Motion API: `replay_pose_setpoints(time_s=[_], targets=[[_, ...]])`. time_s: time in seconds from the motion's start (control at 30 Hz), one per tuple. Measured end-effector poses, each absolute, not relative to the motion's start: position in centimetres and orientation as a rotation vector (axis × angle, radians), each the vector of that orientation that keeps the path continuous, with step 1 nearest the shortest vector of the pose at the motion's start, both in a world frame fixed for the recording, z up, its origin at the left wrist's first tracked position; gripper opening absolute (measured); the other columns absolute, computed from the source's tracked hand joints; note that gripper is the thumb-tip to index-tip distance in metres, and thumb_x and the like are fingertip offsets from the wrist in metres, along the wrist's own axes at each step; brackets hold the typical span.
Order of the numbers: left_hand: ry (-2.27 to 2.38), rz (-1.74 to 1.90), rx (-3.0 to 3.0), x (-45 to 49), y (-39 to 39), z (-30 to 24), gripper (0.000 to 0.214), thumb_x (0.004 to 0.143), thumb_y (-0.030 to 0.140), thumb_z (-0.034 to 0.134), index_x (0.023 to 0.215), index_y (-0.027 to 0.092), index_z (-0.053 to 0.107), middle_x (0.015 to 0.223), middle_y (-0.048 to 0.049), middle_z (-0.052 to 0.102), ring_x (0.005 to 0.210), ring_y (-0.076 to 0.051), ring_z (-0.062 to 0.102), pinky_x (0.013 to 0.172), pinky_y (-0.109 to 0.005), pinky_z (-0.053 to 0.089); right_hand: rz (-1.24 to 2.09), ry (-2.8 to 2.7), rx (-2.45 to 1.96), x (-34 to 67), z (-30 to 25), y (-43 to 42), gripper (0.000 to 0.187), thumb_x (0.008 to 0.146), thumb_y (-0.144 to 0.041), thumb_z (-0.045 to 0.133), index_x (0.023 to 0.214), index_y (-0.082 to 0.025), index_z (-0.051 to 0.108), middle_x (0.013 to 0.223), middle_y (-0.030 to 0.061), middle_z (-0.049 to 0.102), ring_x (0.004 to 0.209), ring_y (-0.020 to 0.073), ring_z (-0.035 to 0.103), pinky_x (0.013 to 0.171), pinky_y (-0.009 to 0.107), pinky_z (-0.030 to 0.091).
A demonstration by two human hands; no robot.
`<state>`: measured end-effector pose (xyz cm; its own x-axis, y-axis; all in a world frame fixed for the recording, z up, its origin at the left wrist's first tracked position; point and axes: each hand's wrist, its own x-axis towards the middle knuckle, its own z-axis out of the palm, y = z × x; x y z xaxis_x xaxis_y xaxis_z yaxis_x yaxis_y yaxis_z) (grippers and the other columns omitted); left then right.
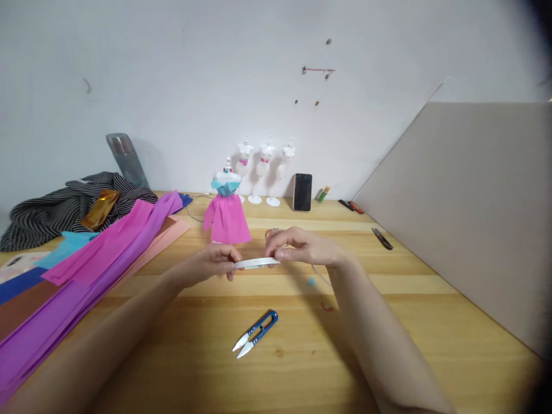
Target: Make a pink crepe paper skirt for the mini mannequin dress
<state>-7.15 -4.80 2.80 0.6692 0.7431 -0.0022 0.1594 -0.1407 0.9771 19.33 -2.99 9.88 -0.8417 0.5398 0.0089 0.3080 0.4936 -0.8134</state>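
Observation:
Both my hands meet over the middle of the wooden table (388, 322). My left hand (211, 263) and my right hand (302, 247) each pinch one side of a flat white roll of tape (257, 263), held level between them. Just behind the hands stands a small mannequin in a pink paper dress (227, 218) with a light blue collar. Blue-handled thread snips (255, 333) lie on the table in front of the hands, blades apart.
Long sheets of pink and purple crepe paper (86, 270) cover the left side. A striped cloth (64, 207), a grey flask (126, 158), three white mini mannequins (263, 169), a phone (302, 192) and black snips (382, 238) sit further back. A grey board (474, 213) leans at right.

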Motion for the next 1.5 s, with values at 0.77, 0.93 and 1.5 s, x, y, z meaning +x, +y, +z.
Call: replay_pose_setpoints(time_s=[0.77, 0.93, 1.5], targets=[[1.408, 1.084, 2.721, -3.2, -9.1, 2.3, 0.030, 0.094, 0.020, 0.041, 0.075, 0.015, 0.064, 0.067, -0.0038, 0.063, 0.060, -0.014, 0.056, 0.057, -0.026, 0.038, 1.288, -2.302, -1.104, 17.0, 9.9, -5.1, 0.030, 0.079, -0.043, 0.061, 0.071, -0.014, 0.060, 0.056, -0.0042, 0.043, 0.050, 0.0085, 0.038, 0.048, 0.023, 0.029], [1.539, 0.819, 2.910, -3.1, -9.9, 2.7, 0.030, 0.091, 0.012, 0.040, 0.070, 0.016, 0.061, 0.063, -0.0042, 0.062, 0.055, -0.015, 0.054, 0.051, -0.028, 0.030, 1.280, -2.321, -1.125, 16.7, 9.9, -5.2, 0.029, 0.079, -0.041, 0.060, 0.068, -0.014, 0.058, 0.055, -0.0046, 0.041, 0.049, 0.0081, 0.038, 0.048, 0.022, 0.030], [1.541, 0.778, 2.342, -2.5, -9.4, 3.6, 0.025, 0.089, 0.020, 0.043, 0.068, 0.017, 0.057, 0.068, -0.0030, 0.063, 0.064, -0.015, 0.057, 0.062, -0.025, 0.036, 1.029, -2.393, -1.151, 16.1, 9.9, -5.6, 0.031, 0.081, -0.041, 0.057, 0.064, -0.016, 0.057, 0.056, -0.0037, 0.039, 0.055, 0.0092, 0.034, 0.053, 0.024, 0.027]])
